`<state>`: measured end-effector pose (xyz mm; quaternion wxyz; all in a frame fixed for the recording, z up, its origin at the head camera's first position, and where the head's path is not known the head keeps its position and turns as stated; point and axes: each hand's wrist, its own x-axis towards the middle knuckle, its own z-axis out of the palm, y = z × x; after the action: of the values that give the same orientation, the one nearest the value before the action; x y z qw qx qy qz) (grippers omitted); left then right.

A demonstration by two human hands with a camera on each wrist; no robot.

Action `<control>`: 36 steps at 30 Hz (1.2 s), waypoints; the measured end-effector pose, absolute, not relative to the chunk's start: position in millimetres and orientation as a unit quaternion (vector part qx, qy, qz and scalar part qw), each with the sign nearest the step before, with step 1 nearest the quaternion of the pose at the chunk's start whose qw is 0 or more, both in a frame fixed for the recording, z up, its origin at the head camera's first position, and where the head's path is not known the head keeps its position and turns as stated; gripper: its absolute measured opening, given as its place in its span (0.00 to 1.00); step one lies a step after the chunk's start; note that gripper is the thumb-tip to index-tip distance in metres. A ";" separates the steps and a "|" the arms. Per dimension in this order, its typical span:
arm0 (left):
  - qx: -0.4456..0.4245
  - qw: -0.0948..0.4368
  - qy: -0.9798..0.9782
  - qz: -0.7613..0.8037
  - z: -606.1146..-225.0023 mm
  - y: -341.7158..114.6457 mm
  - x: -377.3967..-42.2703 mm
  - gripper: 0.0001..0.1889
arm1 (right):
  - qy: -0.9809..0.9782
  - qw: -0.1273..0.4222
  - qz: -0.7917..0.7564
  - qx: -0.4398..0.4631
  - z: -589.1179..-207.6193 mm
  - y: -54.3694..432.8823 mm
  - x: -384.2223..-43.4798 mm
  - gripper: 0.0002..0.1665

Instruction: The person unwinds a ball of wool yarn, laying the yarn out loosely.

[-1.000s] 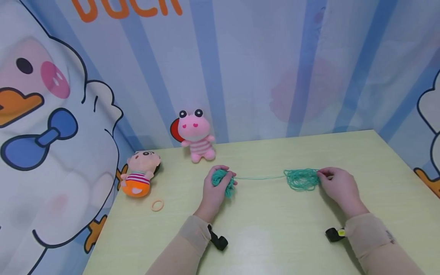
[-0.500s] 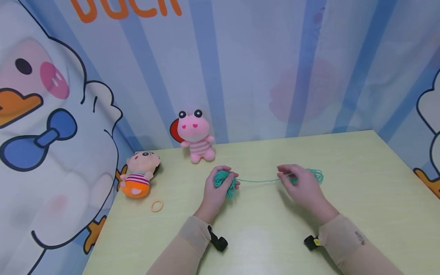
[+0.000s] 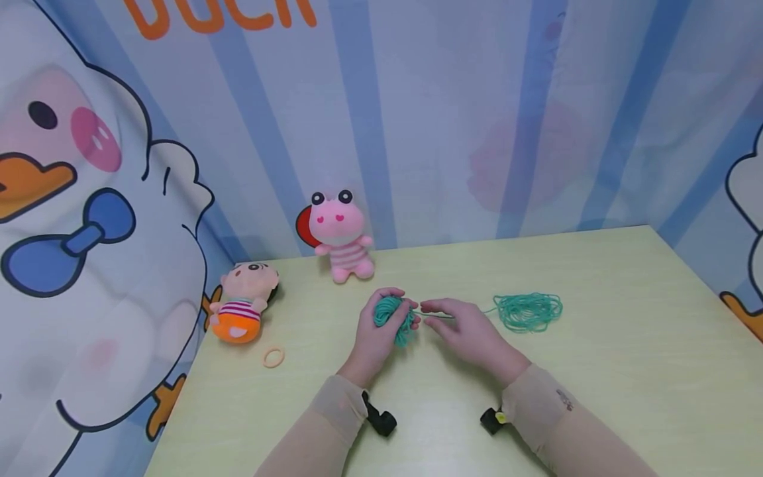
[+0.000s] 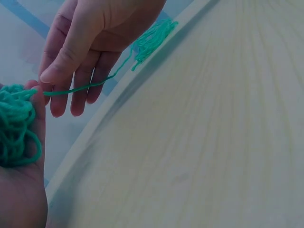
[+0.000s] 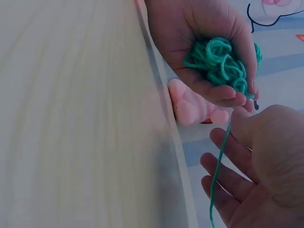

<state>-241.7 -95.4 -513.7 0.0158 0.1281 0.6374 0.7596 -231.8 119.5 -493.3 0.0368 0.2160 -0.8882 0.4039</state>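
A bundle of green yarn (image 3: 389, 311) sits in my left hand (image 3: 371, 338), its fingers and thumb curled round it; loose loops show in the right wrist view. From that bundle a single strand (image 4: 80, 88) runs off to the right. My right hand (image 3: 473, 334) is just right of the left one, thumb and fingers apart, the strand passing between them and along the fingers. Its fingers (image 5: 232, 183) look loosely extended. Farther right, a looped pile of the same green yarn (image 3: 527, 312) lies on the table, joined by the strand.
A pink plush toy (image 3: 342, 238) stands at the table's back edge. Left of it a plush doll (image 3: 241, 305) in orange shorts leans back, with a small beige ring (image 3: 273, 358) in front. A striped duck-print curtain (image 3: 441, 119) hangs behind the pale table (image 3: 596, 411).
My right hand has let go of the yarn pile's right end and moved left along the strand, close to my left hand. The left hand keeps its grip on the bundle, nearly still.
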 end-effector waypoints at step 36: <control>0.110 0.026 0.622 0.775 -515.9 -94.5 -242.6 0.25 | -0.881 0.137 0.446 0.083 -469.7 204.7 -227.9 0.14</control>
<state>-242.6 -94.5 -515.9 0.0262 0.1098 0.6222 0.7746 -227.9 204.7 -469.7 0.1374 0.0834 -0.8806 0.4458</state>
